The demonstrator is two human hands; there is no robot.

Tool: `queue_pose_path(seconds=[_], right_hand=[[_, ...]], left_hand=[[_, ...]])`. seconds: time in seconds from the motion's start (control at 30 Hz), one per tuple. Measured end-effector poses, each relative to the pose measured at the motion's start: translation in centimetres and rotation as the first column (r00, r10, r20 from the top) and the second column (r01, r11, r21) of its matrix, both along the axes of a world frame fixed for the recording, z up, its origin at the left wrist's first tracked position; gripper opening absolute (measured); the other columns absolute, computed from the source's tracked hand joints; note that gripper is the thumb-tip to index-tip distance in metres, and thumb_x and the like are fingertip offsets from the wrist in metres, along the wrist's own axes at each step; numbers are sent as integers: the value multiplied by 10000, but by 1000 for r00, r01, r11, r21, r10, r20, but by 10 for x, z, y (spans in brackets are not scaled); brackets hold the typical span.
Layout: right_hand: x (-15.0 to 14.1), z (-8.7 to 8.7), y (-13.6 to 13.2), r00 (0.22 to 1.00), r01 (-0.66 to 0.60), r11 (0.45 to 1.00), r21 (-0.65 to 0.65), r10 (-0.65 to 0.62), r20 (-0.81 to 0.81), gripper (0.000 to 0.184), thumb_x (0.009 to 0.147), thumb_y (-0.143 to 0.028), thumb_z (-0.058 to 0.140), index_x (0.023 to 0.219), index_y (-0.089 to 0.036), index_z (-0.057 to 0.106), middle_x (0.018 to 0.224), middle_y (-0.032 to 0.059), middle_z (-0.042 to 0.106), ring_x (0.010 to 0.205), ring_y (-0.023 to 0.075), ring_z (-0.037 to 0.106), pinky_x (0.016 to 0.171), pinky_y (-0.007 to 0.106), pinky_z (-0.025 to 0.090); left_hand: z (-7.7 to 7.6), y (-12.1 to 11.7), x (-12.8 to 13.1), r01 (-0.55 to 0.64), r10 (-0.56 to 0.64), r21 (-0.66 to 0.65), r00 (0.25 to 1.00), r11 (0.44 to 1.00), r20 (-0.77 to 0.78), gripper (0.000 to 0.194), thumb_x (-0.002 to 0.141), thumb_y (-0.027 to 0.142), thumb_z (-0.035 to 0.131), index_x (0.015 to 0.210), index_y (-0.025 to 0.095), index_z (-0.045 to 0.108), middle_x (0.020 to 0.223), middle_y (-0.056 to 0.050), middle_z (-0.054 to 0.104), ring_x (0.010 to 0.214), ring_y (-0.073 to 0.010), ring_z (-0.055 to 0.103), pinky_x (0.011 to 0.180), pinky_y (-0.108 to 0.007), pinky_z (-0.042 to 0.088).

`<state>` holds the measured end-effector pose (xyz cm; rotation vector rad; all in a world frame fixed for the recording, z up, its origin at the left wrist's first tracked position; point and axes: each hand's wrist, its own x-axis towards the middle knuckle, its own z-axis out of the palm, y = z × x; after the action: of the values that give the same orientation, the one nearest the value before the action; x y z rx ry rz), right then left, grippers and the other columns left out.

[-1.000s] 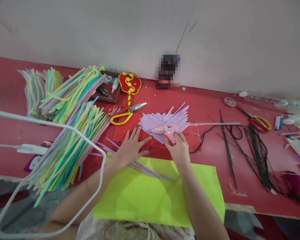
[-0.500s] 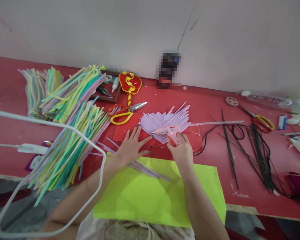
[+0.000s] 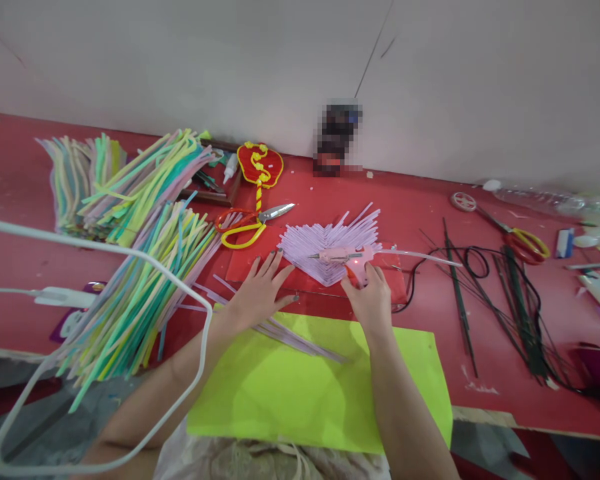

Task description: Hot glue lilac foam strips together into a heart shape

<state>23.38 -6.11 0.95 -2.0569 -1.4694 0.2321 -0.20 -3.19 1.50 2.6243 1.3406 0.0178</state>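
My right hand (image 3: pixel 370 297) grips a pink hot glue gun (image 3: pixel 357 265) by its handle, a long glue stick poking out of its back. The nozzle points left, over a leaf-like piece made of lilac pipe cleaners (image 3: pixel 325 237) laid in a V pattern. That piece lies on a red board (image 3: pixel 245 263). My left hand (image 3: pixel 260 293) rests with spread fingers at the board's left front, just left of the lilac piece, holding nothing. Loose lilac pipe cleaners (image 3: pixel 300 340) lie below it, across a yellow-green sheet (image 3: pixel 280 393).
Bundles of coloured pipe cleaners (image 3: pixel 150 287) fill the left, behind a white bent tube (image 3: pixel 205 347). Scissors (image 3: pixel 253 223) and a red-and-yellow ornament (image 3: pixel 260 165) lie behind the board. To the right are dark green wires (image 3: pixel 523 313), a black cord, more scissors (image 3: pixel 527 245) and a plastic bottle (image 3: pixel 540 199).
My right hand has moved the glue gun a little to the right, its nozzle shifting off the left fingertips. My left hand stays almost in place, its index finger drawn back slightly.
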Motion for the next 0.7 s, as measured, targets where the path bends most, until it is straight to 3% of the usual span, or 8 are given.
queue_pose_path(seconds=[0.17,0.3,0.47,0.7], right_hand=[[-6,-3,4,999,-14,998,67,16,-35,421,784,-478,553,1049,-154,598,954,122,592,829,243,547,693,341,439],[-16,4,8,991,12,993,121,4,-135,271,757,-464,583,775,-200,526,724,14,509,635,158,464,628,291,405],[-25,8,10,961,-42,998,51,54,-271,342,746,-451,577,625,-236,341,556,-76,341,520,97,316,530,241,304],[-27,5,12,959,-45,999,-20,38,-282,343,724,-457,574,612,-235,338,542,-82,330,514,92,293,519,240,266]], left_hand=[[0,-1,4,-27,27,16,1000,1000,-10,622,931,523,403,1429,152,378,1551,-194,252,1450,-314,185,1149,-545,216],[1,-2,6,-35,35,-2,999,999,-15,630,927,513,423,1436,146,369,1548,-201,253,1446,-322,196,1144,-545,231],[2,-2,7,-44,44,-4,999,999,-29,639,925,513,427,1439,137,366,1541,-213,262,1443,-335,196,1146,-538,230],[1,-3,7,-51,51,13,998,999,-26,629,929,512,419,1437,145,366,1544,-208,257,1440,-327,215,1141,-536,240]])
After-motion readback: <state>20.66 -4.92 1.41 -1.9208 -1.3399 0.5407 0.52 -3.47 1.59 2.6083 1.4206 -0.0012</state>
